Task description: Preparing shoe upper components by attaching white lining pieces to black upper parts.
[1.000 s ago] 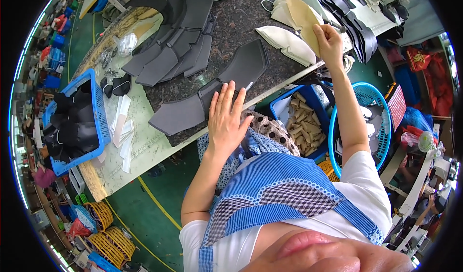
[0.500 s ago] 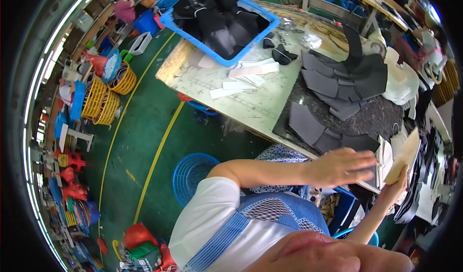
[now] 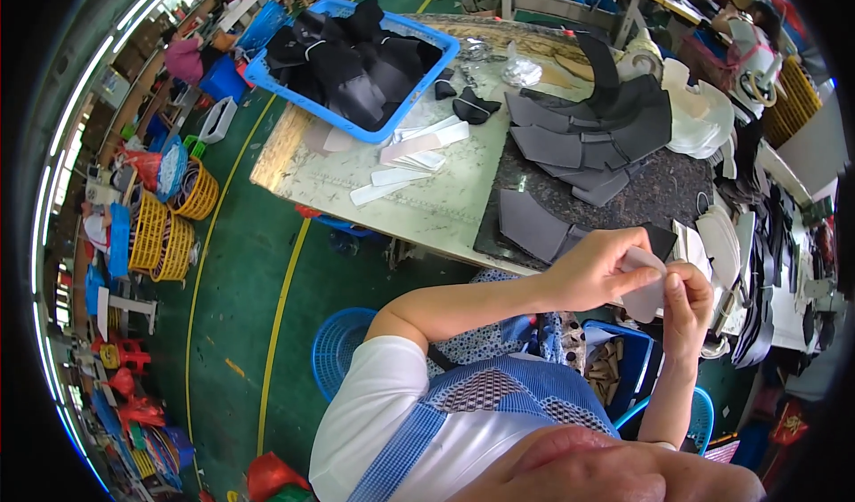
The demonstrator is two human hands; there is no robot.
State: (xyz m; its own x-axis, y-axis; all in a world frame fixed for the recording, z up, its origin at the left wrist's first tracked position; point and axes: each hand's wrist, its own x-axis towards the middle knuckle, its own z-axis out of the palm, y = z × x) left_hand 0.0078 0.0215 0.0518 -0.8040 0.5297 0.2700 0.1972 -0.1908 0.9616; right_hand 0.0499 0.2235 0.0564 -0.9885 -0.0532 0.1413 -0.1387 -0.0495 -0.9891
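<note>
My left hand (image 3: 595, 269) and my right hand (image 3: 688, 304) meet above the near table edge. Both pinch a thin pale piece of sheet material (image 3: 643, 301), closed on its upper edge with thumbs and fingertips. The piece hangs bent between them; its exact kind cannot be made out. Just beyond my left hand lies a dark grey cut panel (image 3: 532, 224) on a dark speckled slab (image 3: 499, 251). More such shaped panels (image 3: 614, 132) overlap farther back on the slab.
A blue basket (image 3: 385, 135) full of black pieces stands at the table's far left. White strips (image 3: 392, 177) and small black pieces (image 3: 475, 106) lie beside it. White curved pieces (image 3: 699, 114) are stacked at the right. A blue bin (image 3: 637, 364) and round blue basket (image 3: 334, 346) stand below.
My left hand has closed on the pale piece, which my right hand alone held before. My right hand has brought it leftward, and the view has shifted slightly.
</note>
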